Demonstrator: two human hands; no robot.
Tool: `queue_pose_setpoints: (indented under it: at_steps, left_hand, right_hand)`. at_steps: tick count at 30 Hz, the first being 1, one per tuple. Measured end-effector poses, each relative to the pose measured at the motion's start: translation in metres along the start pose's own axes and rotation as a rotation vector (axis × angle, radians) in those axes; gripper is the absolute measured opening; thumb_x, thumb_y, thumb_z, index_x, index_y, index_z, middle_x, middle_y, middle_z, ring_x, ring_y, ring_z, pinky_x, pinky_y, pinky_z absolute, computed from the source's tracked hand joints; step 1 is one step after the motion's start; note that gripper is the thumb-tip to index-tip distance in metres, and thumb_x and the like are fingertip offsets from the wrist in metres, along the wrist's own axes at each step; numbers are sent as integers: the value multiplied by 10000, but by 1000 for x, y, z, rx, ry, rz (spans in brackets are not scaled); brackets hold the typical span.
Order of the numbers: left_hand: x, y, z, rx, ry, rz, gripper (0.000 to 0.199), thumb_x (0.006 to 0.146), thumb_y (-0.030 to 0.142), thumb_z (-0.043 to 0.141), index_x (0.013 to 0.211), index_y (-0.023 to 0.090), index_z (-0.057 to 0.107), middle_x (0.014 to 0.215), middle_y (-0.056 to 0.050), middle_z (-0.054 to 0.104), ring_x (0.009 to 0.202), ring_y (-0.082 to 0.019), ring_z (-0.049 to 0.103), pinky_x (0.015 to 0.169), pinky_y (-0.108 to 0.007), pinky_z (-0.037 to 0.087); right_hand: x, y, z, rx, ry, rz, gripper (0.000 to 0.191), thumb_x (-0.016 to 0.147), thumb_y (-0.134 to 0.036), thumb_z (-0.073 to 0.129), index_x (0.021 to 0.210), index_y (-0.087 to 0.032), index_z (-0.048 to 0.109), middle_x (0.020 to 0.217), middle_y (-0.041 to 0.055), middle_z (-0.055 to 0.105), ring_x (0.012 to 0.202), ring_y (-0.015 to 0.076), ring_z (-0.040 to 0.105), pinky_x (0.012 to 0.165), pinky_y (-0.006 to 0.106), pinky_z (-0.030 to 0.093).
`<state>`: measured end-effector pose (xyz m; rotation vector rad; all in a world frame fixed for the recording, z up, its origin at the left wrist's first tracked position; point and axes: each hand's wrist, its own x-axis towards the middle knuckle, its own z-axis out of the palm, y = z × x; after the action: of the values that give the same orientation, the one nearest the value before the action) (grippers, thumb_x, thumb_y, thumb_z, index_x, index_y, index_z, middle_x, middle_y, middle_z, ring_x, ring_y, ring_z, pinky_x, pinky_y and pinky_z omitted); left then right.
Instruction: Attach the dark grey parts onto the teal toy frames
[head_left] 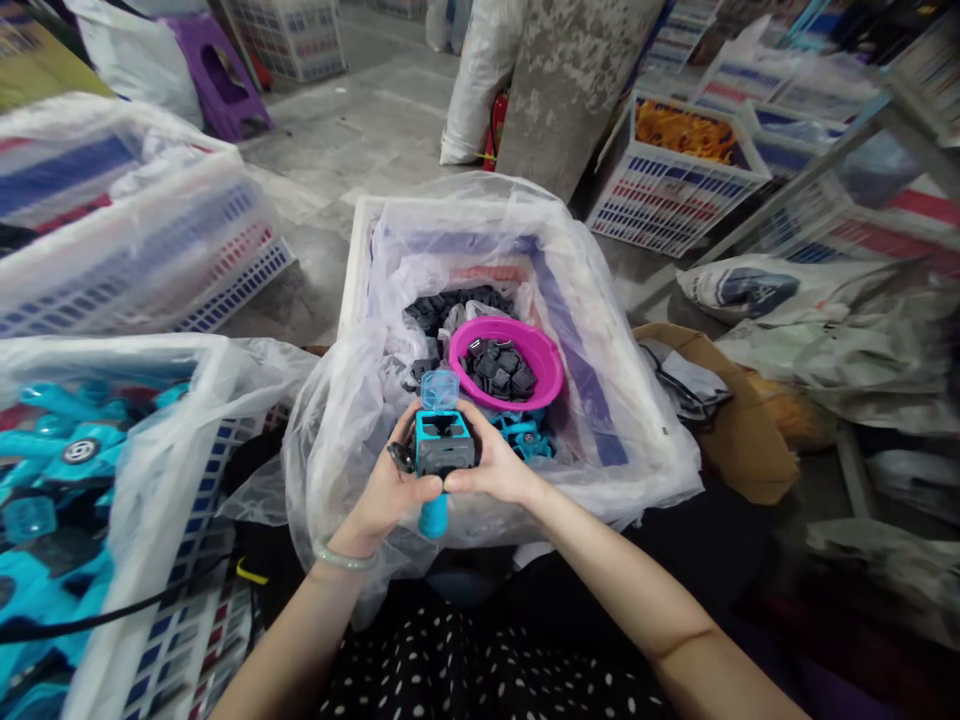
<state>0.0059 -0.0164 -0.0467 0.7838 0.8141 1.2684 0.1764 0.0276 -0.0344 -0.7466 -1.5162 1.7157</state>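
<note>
Both my hands grip a turquoise and dark grey plastic toy (445, 445), held over the near edge of a plastic-lined crate (637, 410). Its clear blue flap (439, 390) stands up at the far end, and a turquoise handle-like part (433, 515) points toward me. My left hand (394, 490) is closed around its left side, my right hand (491, 462) around its right, with both thumbs pressed on the near face. Just beyond sits a magenta basin (551, 375) of small black parts (499, 368). More turquoise pieces (525, 435) lie beside the basin.
At left, a white crate (187, 380) holds turquoise toys (67, 450). Another wrapped crate (150, 230) stands behind it. A concrete pillar (566, 90) rises beyond, with a crate of orange parts (682, 135) to its right. Cardboard (735, 440) and sacks (810, 340) lie at right.
</note>
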Motion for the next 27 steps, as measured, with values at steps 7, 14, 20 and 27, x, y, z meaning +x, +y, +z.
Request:
queue_pose_setpoints:
  at_steps: [7,14,20,27]
  left_hand:
    - [5,4,5,-63,243,-156,895,658,443,932,1429,234,530,1350,-116,664,1260,-326,633,1077,-470,525]
    - [6,6,5,-59,148,-94,864,641,365,946,1405,246,560,1377,-109,649,1275,-328,619,1077,-451,520]
    - [2,4,10,6,37,111,864,607,325,951,1393,291,595,1397,-82,641,1316,-346,582,1110,-458,498]
    - [6,8,5,60,67,-147,903,619,370,952,1413,229,545,1306,-112,671,1194,-324,653,1023,-426,538]
  right_hand:
    - [-3,-8,-17,-783,68,-408,873,829,-579,783,1555,-272,409,1555,143,495,1529,335,359,1291,584,142]
    - [-6,1,-19,-433,73,-296,904,765,-553,851,1526,-301,433,1633,132,380,1558,321,302,1275,550,220]
    - [-3,10,-14,183,-37,-83,965,686,-537,904,1463,-242,413,1432,135,577,1314,307,602,1139,469,461]
    - [2,-2,-26,-241,-89,-93,1028,668,-494,906,1478,-222,335,1470,160,518,1362,299,551,1133,441,464]
